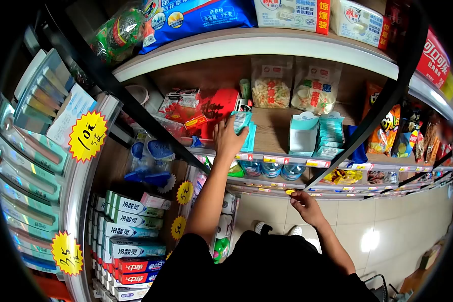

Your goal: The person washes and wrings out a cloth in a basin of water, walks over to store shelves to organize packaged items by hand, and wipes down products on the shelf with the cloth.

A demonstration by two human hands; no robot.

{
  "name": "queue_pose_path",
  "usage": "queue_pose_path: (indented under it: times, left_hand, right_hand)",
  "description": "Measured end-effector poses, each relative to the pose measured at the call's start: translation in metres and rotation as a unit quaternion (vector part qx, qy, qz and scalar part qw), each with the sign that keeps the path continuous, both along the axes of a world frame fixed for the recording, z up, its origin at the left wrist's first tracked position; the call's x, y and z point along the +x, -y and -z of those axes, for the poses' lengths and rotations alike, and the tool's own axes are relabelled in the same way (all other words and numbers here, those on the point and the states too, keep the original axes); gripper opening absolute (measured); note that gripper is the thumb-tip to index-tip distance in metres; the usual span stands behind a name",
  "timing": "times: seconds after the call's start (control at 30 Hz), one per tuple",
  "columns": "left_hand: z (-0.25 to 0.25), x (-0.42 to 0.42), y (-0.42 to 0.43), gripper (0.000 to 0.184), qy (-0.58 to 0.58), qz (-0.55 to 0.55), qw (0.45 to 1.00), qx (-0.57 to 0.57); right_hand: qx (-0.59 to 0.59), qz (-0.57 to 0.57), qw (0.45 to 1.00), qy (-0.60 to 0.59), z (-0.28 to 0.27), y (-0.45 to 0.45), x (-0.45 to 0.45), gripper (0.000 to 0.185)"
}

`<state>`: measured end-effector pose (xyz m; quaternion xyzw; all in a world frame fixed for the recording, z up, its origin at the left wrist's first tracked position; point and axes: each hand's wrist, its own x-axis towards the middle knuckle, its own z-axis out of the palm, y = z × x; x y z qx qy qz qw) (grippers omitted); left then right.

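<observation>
My left hand (pixel 229 137) reaches onto the middle shelf, fingers spread, touching a small stack of teal packets (pixel 248 138). Just left of it lie a red packet (pixel 220 104) and a red-and-white box (pixel 182 98). My right hand (pixel 307 209) hangs in front of the lower shelf edge with its fingers curled together; whether anything is in them is hidden. A small yellow tag (pixel 290 192) shows just past its fingertips. Right of the stack stand an open pale teal box (pixel 303 135) and a row of teal packets (pixel 330 136).
Bagged snacks (pixel 272 85) stand at the back of the shelf. Black shelf posts (pixel 136 108) slant on both sides. Toothpaste boxes (pixel 133 220) are stacked at lower left, beside hanging toothbrush packs (pixel 30 186). Washing powder (pixel 201 17) lies on the upper shelf. Tiled floor (pixel 372 216) is at right.
</observation>
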<state>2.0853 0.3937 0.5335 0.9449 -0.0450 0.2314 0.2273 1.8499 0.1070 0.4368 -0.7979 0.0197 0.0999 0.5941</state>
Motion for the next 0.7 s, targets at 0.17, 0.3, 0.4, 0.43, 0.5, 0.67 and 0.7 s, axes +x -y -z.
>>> queue_pose_path:
  times: [0.17, 0.3, 0.4, 0.43, 0.5, 0.67, 0.7]
  left_hand:
    - [-0.003, 0.006, 0.006, 0.066, -0.058, -0.029, 0.998, -0.005]
    - [-0.008, 0.008, 0.001, 0.043, -0.025, -0.001, 0.978, -0.206]
    - [-0.029, -0.011, 0.004, 0.033, -0.073, 0.092, 0.825, -0.553]
    - [-0.037, -0.024, 0.011, 0.033, -0.071, 0.093, 0.825, -0.552]
    - [-0.047, -0.052, 0.034, 0.039, -0.163, 0.187, 0.636, -0.73]
    - [-0.043, -0.112, 0.108, 0.046, -0.202, 0.236, 0.558, -0.769]
    - [-0.037, -0.122, 0.128, 0.041, -0.171, 0.201, 0.62, -0.739]
  right_hand:
    - [0.002, 0.001, 1.0, -0.001, -0.005, 0.015, -0.006, 0.033]
    - [-0.009, -0.009, 1.0, 0.014, -0.017, 0.031, -0.006, 0.034]
    - [0.032, -0.009, 0.999, 0.026, -0.03, 0.035, 0.001, 0.031]
    - [0.032, -0.009, 0.999, 0.028, -0.039, 0.036, 0.004, 0.031]
    - [0.064, -0.025, 0.996, 0.053, -0.064, 0.033, 0.011, 0.028]
    - [0.159, 0.007, 0.979, 0.129, -0.121, 0.024, 0.036, 0.026]
    - [0.164, 0.02, 0.976, 0.138, -0.127, 0.023, 0.043, 0.026]
